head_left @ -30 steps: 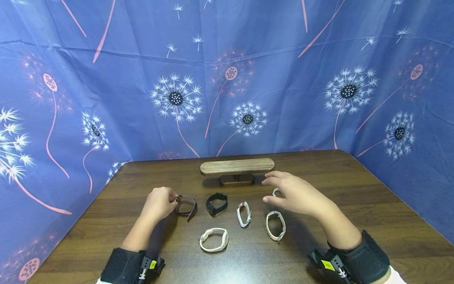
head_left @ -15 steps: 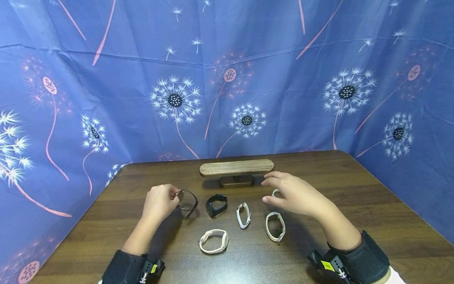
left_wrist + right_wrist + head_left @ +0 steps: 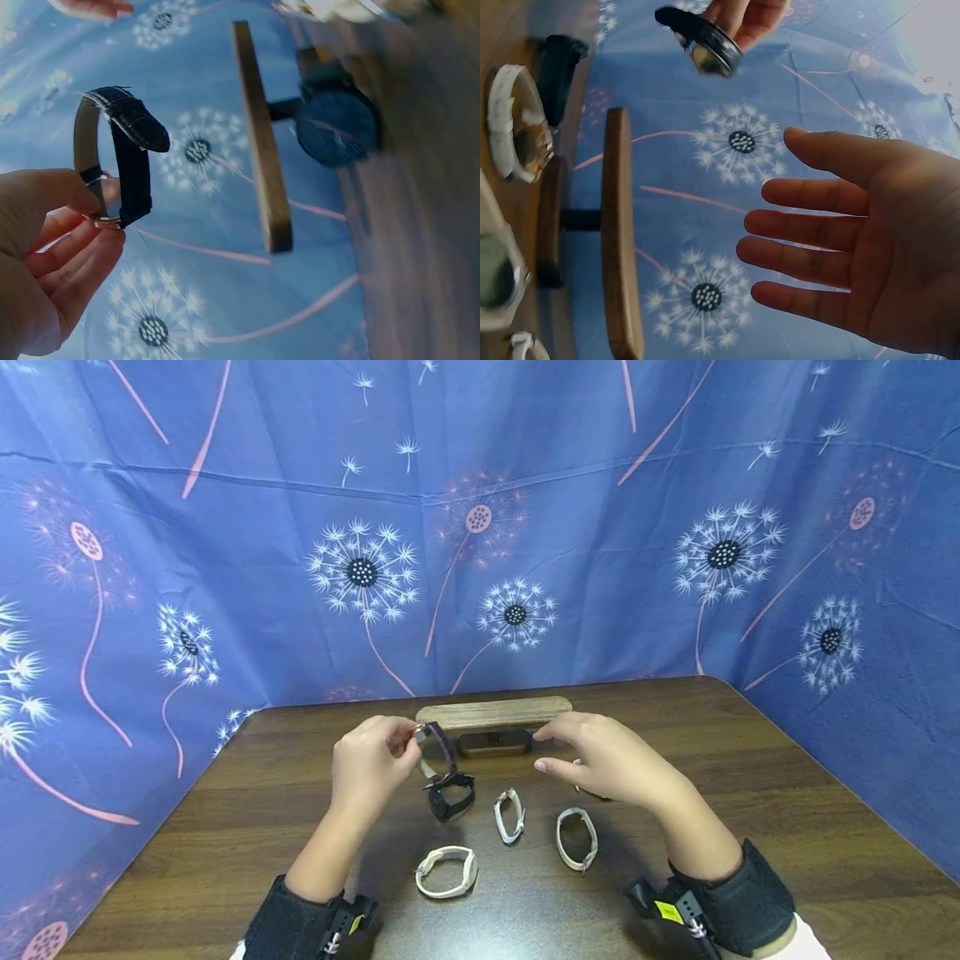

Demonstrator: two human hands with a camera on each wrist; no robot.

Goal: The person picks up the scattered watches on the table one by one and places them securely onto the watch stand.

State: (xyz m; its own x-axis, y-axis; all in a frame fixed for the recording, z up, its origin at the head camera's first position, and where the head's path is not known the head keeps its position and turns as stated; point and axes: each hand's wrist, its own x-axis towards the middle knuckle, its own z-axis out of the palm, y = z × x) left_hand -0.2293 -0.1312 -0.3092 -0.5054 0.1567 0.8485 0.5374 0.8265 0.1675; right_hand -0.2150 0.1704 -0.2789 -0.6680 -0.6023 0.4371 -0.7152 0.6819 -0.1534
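My left hand (image 3: 371,764) pinches a wristwatch (image 3: 445,747) with a dark leather strap, holding it raised in front of the wooden stand. In the left wrist view, thumb and fingers grip this watch (image 3: 135,176) at its case; the strap is buckled in a loop. My right hand (image 3: 615,760) hovers near the stand's right end and holds nothing. Its fingers are extended and spread in the right wrist view, the palm (image 3: 900,255) showing. The stand (image 3: 495,713) has a horizontal wooden bar on a short post and dark base.
Below the raised watch lies a black watch (image 3: 440,804). A small white watch (image 3: 520,822), a cream watch (image 3: 470,870) and another white watch (image 3: 561,839) lie on the brown table (image 3: 225,843). One more watch (image 3: 579,763) is partly hidden behind my right hand. A blue dandelion cloth (image 3: 615,568) hangs behind.
My left hand has lifted the dark-strapped watch off the table and carried it up and right, towards the stand. The right hand has kept about the same place and pose.
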